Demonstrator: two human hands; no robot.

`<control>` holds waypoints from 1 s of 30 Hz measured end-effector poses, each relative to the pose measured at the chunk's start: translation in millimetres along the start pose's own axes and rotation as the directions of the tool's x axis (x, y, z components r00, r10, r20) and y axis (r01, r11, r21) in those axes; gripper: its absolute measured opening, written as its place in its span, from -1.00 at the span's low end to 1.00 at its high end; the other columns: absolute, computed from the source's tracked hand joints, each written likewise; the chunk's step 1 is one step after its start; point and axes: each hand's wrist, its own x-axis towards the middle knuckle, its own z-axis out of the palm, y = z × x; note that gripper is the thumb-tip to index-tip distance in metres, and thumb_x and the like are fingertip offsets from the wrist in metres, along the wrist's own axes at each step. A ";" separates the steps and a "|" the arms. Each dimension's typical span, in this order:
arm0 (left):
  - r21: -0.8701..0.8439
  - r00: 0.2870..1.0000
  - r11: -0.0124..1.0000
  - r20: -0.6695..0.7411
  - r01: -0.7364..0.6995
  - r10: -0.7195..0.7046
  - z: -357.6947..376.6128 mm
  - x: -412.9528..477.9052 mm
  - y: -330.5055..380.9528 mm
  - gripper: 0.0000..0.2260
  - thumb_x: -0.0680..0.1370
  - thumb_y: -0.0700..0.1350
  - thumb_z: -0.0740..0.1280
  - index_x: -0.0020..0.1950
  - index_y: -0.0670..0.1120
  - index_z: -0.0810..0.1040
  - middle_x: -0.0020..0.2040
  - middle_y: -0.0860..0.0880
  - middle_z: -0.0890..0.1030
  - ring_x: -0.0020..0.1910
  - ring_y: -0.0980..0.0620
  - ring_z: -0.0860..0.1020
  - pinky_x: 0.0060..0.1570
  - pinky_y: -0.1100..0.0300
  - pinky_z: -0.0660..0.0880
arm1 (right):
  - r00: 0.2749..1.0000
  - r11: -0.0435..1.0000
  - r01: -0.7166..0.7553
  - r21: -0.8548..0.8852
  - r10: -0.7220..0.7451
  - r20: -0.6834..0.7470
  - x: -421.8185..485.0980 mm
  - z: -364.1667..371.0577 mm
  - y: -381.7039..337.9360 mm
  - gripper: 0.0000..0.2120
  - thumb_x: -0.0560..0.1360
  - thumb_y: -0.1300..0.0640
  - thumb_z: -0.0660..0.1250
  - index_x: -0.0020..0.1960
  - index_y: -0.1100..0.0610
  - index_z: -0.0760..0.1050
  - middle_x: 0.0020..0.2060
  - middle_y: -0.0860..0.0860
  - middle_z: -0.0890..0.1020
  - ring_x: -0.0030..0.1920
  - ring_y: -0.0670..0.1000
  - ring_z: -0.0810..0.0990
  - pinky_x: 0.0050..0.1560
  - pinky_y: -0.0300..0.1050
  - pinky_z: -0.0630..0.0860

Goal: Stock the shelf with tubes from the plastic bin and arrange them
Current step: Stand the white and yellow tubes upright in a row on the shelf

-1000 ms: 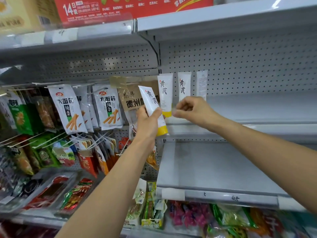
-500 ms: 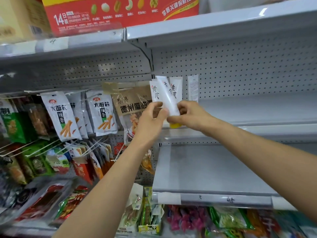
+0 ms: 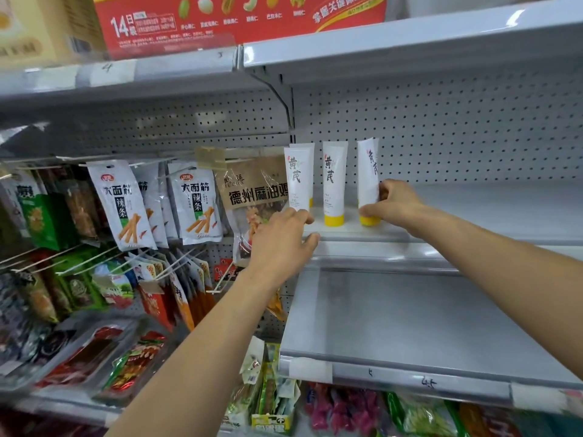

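Four soft white plastic tubes with flat crimped tops and round yellow caps stand cap-down at the left end of a smooth grey metal shelf point(image 3: 489, 209), in front of a perforated metal back panel point(image 3: 457, 130). The left hand point(image 3: 277, 241) has its fingers curled close together round the foot of the front-left tube point(image 3: 298, 178), hiding that cap, while the thumb lies lower, at the shelf's rounded front lip. Just behind this tube a rear tube point(image 3: 308, 149) shows only its top edge and a sliver of yellow. The middle tube point(image 3: 334, 181) stands upright and alone, apart from both hands. The right hand point(image 3: 397, 203) pinches the right tube point(image 3: 367, 171) low down, thumb pressed near the yellow cap and fingers bent round the far side; the tube is turned edge-on and leans slightly. To the left, glossy foil snack pouches point(image 3: 116, 203) hang from thin wire hooks point(image 3: 79, 257), and a red printed carton point(image 3: 239, 17) sits on the shelf above.
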 end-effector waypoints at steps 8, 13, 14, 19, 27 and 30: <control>0.019 0.999 0.999 0.028 0.029 -0.030 6.1 3.8 -2.0 -0.67 0.59 0.08 0.23 0.31 0.01 0.46 0.26 0.02 0.51 0.23 -0.01 0.45 0.14 0.02 0.45 | 0.999 1.000 -0.022 -0.020 0.023 0.030 10.0 2.4 11.8 -0.73 0.40 0.24 0.46 0.03 0.16 0.45 -0.08 0.08 0.59 -0.04 0.09 0.58 0.06 0.01 0.56; 0.008 0.999 1.000 0.032 0.025 -0.025 10.3 4.5 -1.9 -0.68 0.58 0.08 0.23 0.30 0.01 0.47 0.24 0.02 0.52 0.22 -0.01 0.46 0.12 0.01 0.47 | 0.999 0.998 -0.025 -0.050 0.026 0.027 11.8 3.8 13.2 -0.66 0.39 0.21 0.47 0.11 0.19 0.45 -0.02 0.09 0.59 0.02 0.11 0.58 0.09 0.02 0.54; 0.004 0.999 1.000 0.036 0.024 -0.024 10.8 4.7 -1.6 -0.68 0.58 0.07 0.23 0.29 0.01 0.47 0.24 0.02 0.52 0.22 -0.01 0.46 0.11 0.01 0.47 | 0.999 0.998 -0.032 -0.061 0.034 0.023 11.4 4.0 13.6 -0.63 0.38 0.20 0.47 0.13 0.20 0.45 0.00 0.09 0.59 0.03 0.11 0.58 0.08 0.02 0.54; 0.022 0.999 1.000 0.054 -0.006 0.004 8.0 6.1 -2.4 -0.67 0.58 0.08 0.23 0.31 0.01 0.46 0.25 0.02 0.52 0.24 0.00 0.45 0.12 0.01 0.48 | 0.996 0.980 -0.055 -0.193 0.039 -0.086 -0.3 3.0 9.7 -0.52 0.40 0.10 0.42 0.23 0.22 0.34 0.09 0.07 0.53 0.08 0.11 0.52 0.05 -0.03 0.47; -0.052 0.993 0.996 -0.100 -0.074 0.068 -0.2 -31.4 -5.7 -0.73 0.57 0.01 0.24 0.25 0.02 0.51 0.10 0.06 0.57 0.13 0.01 0.48 0.02 0.04 0.48 | 0.922 0.845 0.285 -0.452 -0.370 -0.112 -82.2 16.3 -0.3 -0.73 0.47 0.11 0.33 0.16 0.04 0.44 0.04 -0.06 0.54 0.03 -0.03 0.51 -0.05 -0.10 0.43; -0.072 0.996 0.996 -0.072 -0.058 0.053 2.7 -56.3 -15.4 -0.74 0.57 0.03 0.25 0.24 0.04 0.51 0.07 0.08 0.56 0.09 0.06 0.50 -0.09 0.11 0.49 | 0.907 0.793 0.354 -0.495 -0.419 -0.023 -111.4 38.8 -0.9 -0.71 0.47 0.11 0.33 0.18 0.05 0.45 0.05 -0.06 0.54 0.03 -0.04 0.51 -0.04 -0.09 0.44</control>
